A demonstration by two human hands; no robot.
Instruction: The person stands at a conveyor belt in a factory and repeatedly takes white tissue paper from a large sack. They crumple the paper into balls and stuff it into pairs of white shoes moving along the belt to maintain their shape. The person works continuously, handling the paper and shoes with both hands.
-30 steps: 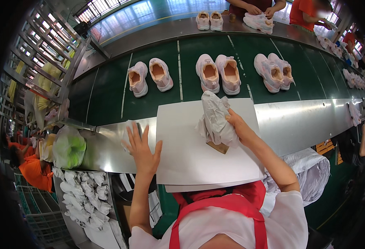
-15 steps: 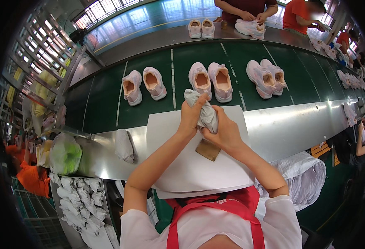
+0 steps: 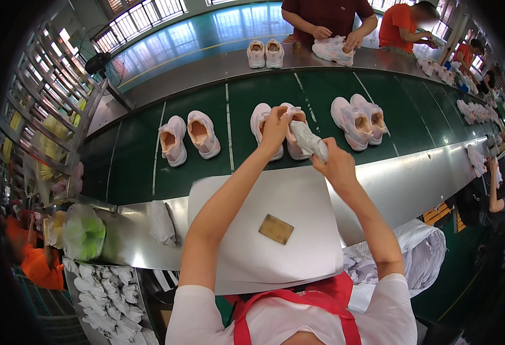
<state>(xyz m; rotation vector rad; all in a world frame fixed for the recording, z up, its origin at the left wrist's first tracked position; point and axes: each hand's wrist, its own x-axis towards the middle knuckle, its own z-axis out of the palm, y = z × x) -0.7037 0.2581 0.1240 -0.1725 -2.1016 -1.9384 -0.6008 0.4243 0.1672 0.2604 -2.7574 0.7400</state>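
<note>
A pair of pale pink sneakers stands on the green conveyor in front of me. My left hand reaches over the left sneaker, its fingers closed at the upper opening of the right sneaker. In my right hand is a wad of crumpled white paper, slanting to the left with its tip at that sneaker's opening. How deep the tip sits cannot be made out. Below my arms, a small brown rectangular block rests on a stack of large white paper sheets.
More sneaker pairs stand left and right on the conveyor. Another paper wad lies on the metal ledge. A bin of paper wads is at lower left. Across the belt, a person in dark red handles a shoe.
My left hand has let go of the paper wad and moved to the right sneaker. My right hand has carried the wad rightward, its tip now at the sneaker. The whole view has shifted slightly.
</note>
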